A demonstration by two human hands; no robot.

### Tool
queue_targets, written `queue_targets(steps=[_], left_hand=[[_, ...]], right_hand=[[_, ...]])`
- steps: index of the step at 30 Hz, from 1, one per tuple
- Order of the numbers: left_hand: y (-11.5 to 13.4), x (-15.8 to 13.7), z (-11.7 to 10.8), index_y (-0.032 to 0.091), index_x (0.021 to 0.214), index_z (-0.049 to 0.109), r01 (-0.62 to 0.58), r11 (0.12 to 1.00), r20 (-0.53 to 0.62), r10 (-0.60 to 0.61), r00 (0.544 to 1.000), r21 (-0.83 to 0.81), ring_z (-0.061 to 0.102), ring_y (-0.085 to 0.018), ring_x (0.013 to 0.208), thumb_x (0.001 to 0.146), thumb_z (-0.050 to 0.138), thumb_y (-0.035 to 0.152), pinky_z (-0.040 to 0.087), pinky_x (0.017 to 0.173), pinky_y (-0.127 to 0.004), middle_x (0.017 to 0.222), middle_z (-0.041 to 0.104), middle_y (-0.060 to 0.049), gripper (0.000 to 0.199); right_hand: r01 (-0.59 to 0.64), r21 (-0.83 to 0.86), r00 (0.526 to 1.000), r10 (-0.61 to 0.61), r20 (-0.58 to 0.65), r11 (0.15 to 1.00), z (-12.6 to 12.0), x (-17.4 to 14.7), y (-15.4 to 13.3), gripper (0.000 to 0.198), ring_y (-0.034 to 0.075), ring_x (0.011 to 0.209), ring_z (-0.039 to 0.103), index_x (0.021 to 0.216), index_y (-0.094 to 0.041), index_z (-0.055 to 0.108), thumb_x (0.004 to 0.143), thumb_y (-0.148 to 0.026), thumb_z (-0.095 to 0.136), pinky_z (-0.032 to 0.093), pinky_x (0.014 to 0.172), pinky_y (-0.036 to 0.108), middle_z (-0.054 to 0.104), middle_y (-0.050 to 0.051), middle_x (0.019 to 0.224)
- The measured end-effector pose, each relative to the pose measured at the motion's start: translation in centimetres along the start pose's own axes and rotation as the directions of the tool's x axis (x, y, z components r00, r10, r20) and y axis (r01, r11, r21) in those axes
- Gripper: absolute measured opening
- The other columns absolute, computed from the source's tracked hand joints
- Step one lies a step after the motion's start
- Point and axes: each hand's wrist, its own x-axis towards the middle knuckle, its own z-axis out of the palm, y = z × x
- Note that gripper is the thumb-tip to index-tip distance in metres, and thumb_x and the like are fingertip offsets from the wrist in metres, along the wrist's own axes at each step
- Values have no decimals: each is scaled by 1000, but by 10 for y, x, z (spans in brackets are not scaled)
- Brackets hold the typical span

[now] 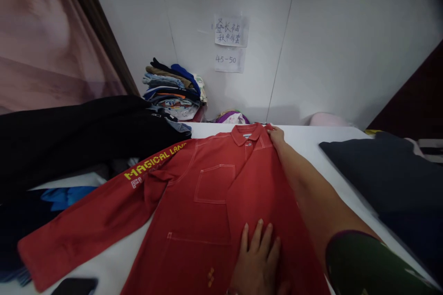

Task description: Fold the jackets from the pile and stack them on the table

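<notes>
A red long-sleeved jacket (211,212) with white stitching lies front up, its collar toward the wall. Yellow "MAGICAL LAND" lettering runs along the sleeve stretched out to the left. My left hand (258,258) rests flat on the lower front of the jacket, fingers spread. At the far end, my right hand (277,136) pinches the jacket's shoulder beside the collar, with the arm reaching in from the right. That side of the front is folded over diagonally, and the other sleeve is out of sight.
Dark clothes (86,133) are heaped on the left, partly under the sleeve. A folded clothes stack (173,90) stands against the wall. Dark folded garments (384,179) lie on the right of the white table (304,133). Handwritten paper signs (230,32) hang on the wall. A black object (74,286) sits front left.
</notes>
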Motion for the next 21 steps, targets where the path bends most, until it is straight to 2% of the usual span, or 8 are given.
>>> queue_targets(steps=[5, 8, 11, 12, 14, 17, 19, 21], left_hand=[[-5, 4, 2, 35, 146, 20, -4, 1000, 17, 5, 1000, -29, -10, -23, 141, 81, 37, 66, -12, 114, -52, 152, 0, 4, 74], [-9, 3, 8, 36, 147, 19, -60, 998, -46, 59, 997, -25, -10, -23, 142, 82, 36, 64, -12, 114, -54, 153, 0, 4, 73], [-12, 1, 15, 34, 147, 21, -96, 995, -130, 98, 987, 20, -8, -24, 142, 83, 38, 59, -10, 114, -55, 154, 3, 2, 71], [-12, 0, 17, 34, 147, 22, -100, 994, -162, 105, 981, 40, -6, -25, 143, 84, 38, 58, -9, 114, -56, 154, 5, 1, 70], [-10, -3, 19, 32, 147, 26, -98, 992, -233, 114, 966, 80, -2, -26, 143, 84, 38, 57, -6, 115, -56, 155, 9, 0, 68], [-5, -9, 18, 29, 145, 32, -87, 986, -319, 128, 939, 140, 4, -27, 144, 85, 37, 59, -1, 116, -54, 155, 18, -1, 67], [-2, -12, 16, 28, 144, 36, -85, 980, -348, 143, 926, 179, 8, -26, 144, 86, 36, 60, 0, 117, -53, 154, 22, -2, 66], [-1, -13, 15, 26, 143, 37, -87, 973, -358, 161, 920, 214, 10, -26, 143, 86, 34, 61, 2, 116, -54, 154, 25, -4, 67]], right_hand=[[17, -154, 999, -13, 29, 988, -5, -2, 8, 38, 23, 105, 60, 113, -15, 63, 77, -25, 56, 44, 91, 32, 67, 11, 112], [59, -226, 998, -54, 31, 972, -14, -12, 6, 51, 27, 120, 51, 130, -8, 50, 84, -30, 47, 38, 101, 37, 55, 18, 131], [177, -280, 984, -165, 64, 944, -23, -40, 1, 54, 28, 133, 35, 137, -9, 42, 89, -34, 39, 29, 108, 41, 41, 17, 144], [238, -297, 971, -217, 103, 925, -25, -53, 1, 54, 28, 136, 30, 138, -13, 42, 89, -36, 40, 25, 110, 42, 38, 14, 146], [352, -392, 929, -266, 257, 850, -26, -81, 2, 56, 26, 140, 22, 140, -21, 38, 89, -44, 42, 19, 112, 45, 32, 7, 151], [412, -568, 877, -140, 460, 712, -24, -115, 2, 63, 26, 142, 16, 145, -21, 30, 91, -53, 32, 12, 112, 49, 23, 8, 154], [378, -615, 882, -67, 467, 692, -24, -130, -1, 64, 28, 142, 15, 145, -17, 28, 93, -53, 27, 11, 111, 52, 21, 11, 154], [362, -618, 887, -53, 459, 698, -28, -146, -7, 63, 29, 142, 13, 145, -15, 28, 93, -52, 27, 11, 111, 53, 19, 13, 155]])
